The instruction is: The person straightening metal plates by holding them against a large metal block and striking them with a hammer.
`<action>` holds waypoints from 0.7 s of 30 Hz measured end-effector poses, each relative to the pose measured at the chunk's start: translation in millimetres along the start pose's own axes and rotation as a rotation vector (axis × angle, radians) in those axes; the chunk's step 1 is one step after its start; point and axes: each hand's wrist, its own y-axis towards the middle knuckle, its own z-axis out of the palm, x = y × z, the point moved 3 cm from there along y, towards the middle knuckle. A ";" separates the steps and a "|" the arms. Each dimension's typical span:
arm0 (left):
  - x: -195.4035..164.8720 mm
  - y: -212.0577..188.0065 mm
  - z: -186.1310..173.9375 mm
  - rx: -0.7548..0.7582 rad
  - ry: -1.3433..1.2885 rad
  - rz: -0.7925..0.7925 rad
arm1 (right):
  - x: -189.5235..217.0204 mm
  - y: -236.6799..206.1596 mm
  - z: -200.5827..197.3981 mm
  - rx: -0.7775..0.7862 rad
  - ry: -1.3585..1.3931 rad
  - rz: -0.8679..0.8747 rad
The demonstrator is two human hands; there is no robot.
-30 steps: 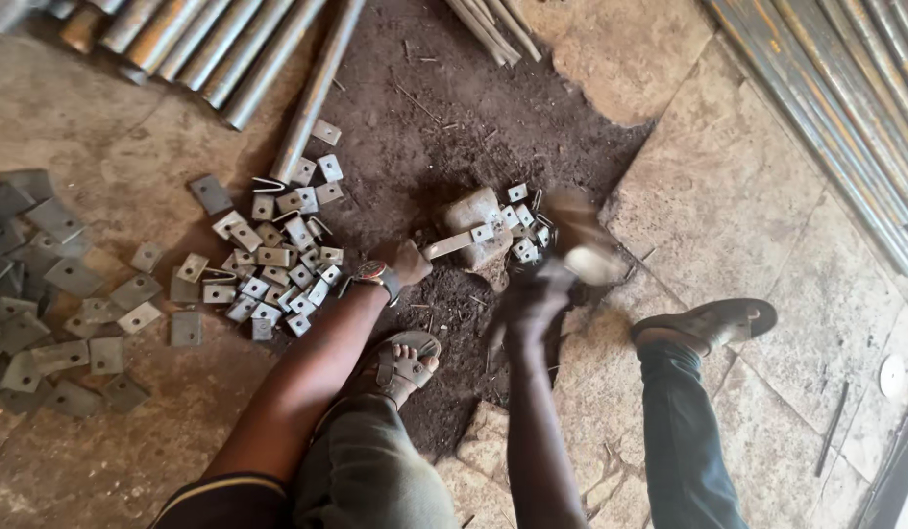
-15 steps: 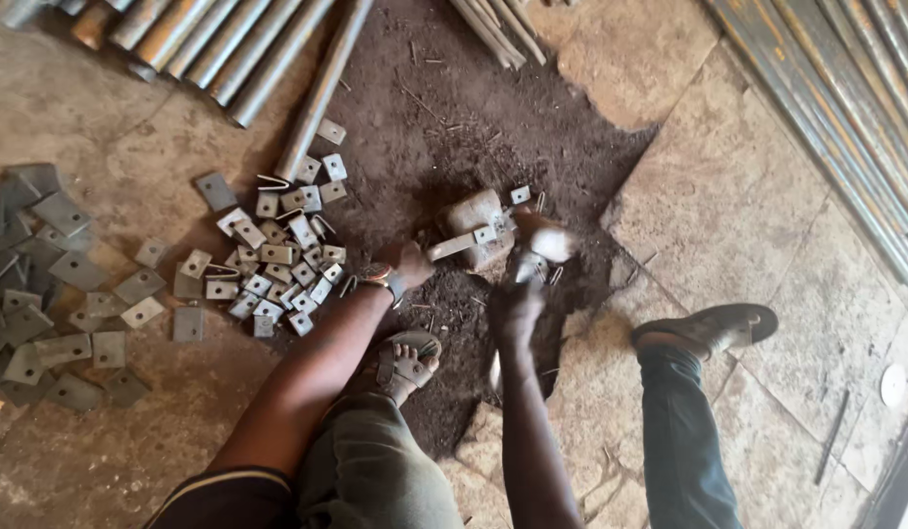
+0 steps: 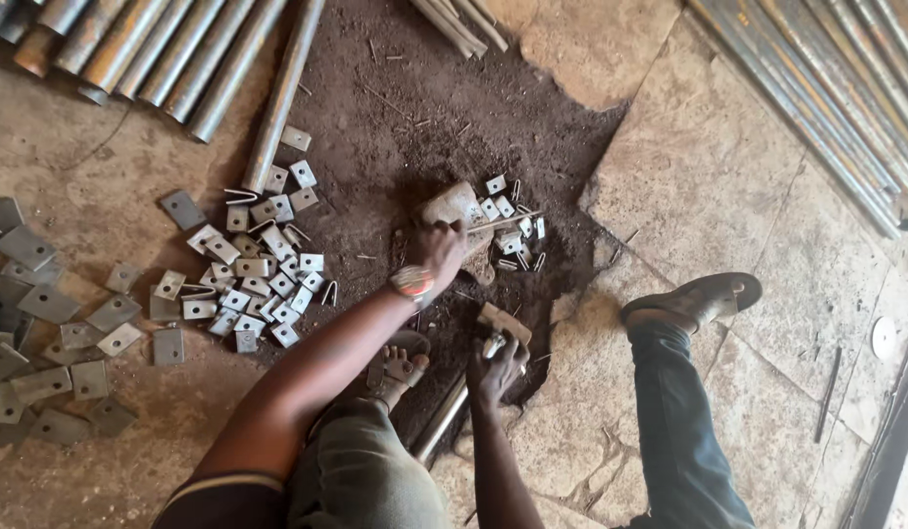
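My left hand [image 3: 439, 250] rests against a pale stone block [image 3: 454, 204] set in the dark soil, and its fingers pinch a thin metal rod [image 3: 508, 221] that lies across the block. A wristband sits on that wrist. My right hand [image 3: 495, 367] is drawn in close to my knees, shut around a hammer [image 3: 503, 323] whose metal handle runs down toward my lap. Small square metal plates [image 3: 503, 211] and bent wire clips lie beside the block.
A pile of small punched plates [image 3: 258, 264] lies left of the block, and larger grey plates [image 3: 42, 323] lie further left. Steel pipes [image 3: 160, 49] lie at the top left and long bars [image 3: 826, 98] at the right. My sandalled feet [image 3: 699, 299] rest on stone slabs.
My right hand with the hammer has come back from the block toward my body. My left hand has stayed at the block.
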 end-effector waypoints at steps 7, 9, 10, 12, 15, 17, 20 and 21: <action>20.8 -28.8 -64.1 -0.320 -0.059 0.006 | 89.1 7.0 23.1 0.182 0.248 -0.423; 50.0 -48.4 -93.4 -0.428 -0.119 -0.072 | 129.5 -2.3 45.6 0.422 0.322 -0.376; 65.5 -58.4 -108.9 -0.499 -0.114 -0.103 | 151.9 -7.8 59.8 0.543 0.360 -0.357; 99.4 -73.7 -132.5 -0.417 -0.174 -0.275 | 197.0 -16.0 89.1 0.644 0.325 -0.429; 134.8 -88.5 -166.0 -0.483 -0.183 -0.329 | 250.8 -20.5 130.4 0.744 0.312 -0.501; 147.6 -93.0 -180.9 -0.530 -0.162 -0.333 | 275.1 -21.2 144.9 0.768 0.272 -0.610; 152.8 -95.5 -191.4 -0.554 -0.116 -0.312 | 282.4 -24.5 154.2 0.816 0.155 -0.647; 150.7 -96.3 -194.1 -0.612 -0.080 -0.256 | 278.8 -27.1 153.6 0.936 0.189 -0.550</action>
